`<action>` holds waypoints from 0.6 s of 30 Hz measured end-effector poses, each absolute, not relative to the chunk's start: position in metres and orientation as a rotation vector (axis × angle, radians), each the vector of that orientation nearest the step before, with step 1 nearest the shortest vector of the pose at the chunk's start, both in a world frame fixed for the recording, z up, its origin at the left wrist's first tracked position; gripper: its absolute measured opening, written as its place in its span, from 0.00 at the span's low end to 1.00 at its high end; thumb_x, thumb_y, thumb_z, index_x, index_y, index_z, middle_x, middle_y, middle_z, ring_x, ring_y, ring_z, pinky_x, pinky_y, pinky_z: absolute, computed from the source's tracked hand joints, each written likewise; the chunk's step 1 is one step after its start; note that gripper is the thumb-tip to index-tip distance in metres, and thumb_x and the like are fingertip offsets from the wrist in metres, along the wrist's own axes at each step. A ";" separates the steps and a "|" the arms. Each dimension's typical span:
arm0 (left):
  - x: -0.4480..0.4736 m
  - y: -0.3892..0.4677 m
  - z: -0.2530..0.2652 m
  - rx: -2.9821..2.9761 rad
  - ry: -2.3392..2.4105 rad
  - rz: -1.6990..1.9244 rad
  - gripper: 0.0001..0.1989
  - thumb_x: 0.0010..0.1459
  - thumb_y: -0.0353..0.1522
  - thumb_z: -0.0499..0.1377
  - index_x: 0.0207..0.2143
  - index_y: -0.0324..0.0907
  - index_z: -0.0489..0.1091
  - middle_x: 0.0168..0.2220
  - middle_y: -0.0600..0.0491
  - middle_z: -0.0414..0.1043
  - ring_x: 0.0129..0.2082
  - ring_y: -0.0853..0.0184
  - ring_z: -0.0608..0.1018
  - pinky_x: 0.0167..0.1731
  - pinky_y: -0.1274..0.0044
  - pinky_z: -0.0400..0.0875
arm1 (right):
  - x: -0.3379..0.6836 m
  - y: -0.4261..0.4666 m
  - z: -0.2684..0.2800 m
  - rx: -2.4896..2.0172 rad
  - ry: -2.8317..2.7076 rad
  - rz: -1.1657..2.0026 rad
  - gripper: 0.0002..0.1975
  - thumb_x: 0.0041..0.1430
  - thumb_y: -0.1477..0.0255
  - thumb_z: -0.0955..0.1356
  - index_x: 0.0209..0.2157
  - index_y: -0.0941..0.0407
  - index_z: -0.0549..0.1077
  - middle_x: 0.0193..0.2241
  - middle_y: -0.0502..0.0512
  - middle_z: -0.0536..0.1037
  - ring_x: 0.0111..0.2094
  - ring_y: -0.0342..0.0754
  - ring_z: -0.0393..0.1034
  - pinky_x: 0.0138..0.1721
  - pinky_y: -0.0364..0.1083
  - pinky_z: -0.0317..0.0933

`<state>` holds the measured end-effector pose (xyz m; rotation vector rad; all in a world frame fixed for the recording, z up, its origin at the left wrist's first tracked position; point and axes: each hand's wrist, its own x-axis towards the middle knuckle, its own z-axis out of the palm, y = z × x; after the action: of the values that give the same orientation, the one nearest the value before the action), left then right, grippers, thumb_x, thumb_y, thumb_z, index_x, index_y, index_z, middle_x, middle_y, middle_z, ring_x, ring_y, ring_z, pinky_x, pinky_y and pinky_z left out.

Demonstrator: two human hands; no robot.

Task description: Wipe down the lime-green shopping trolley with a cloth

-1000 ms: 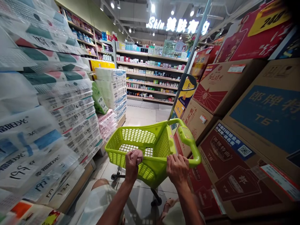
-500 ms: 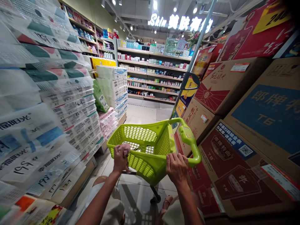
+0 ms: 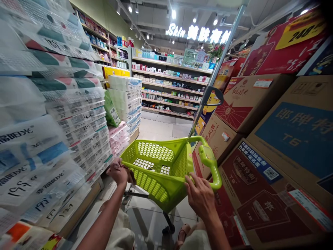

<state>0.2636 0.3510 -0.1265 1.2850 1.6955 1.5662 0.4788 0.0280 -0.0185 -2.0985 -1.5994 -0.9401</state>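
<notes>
In front of me stands a lime-green shopping cart with a perforated plastic basket, turned sideways so its handle is at the right. My left hand is at the basket's left end, closed around a crumpled brownish-pink cloth. The cloth lies against the near side of the basket; whether the fingers also touch the rim cannot be made out. My right hand has its fingers bent over the near rim corner beside the handle. No goods show in the visible part of the basket.
Stacked tissue packs rise close on the left. Liquor cartons are piled on the right, with a metal pole carrying a dark grip beside them. Tiled floor leads to cosmetics shelves at the back.
My left hand has moved left along the basket to its end, with the cloth. My right hand stays at the rim corner, its fingers somewhat looser. The view has shifted slightly.
</notes>
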 end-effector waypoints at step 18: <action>0.303 0.333 -0.139 1.158 1.727 1.502 0.05 0.63 0.34 0.56 0.35 0.44 0.62 0.32 0.50 0.68 0.41 0.54 0.78 0.43 0.64 0.75 | 0.491 0.016 -0.021 -1.973 -1.460 -0.915 0.18 0.76 0.66 0.57 0.39 0.55 0.75 0.31 0.54 0.78 0.35 0.51 0.65 0.45 0.51 0.53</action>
<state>0.3032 0.3326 -0.1394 1.1576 1.7268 1.5015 0.4913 0.0157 -0.0215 -1.9725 -1.4598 -0.9150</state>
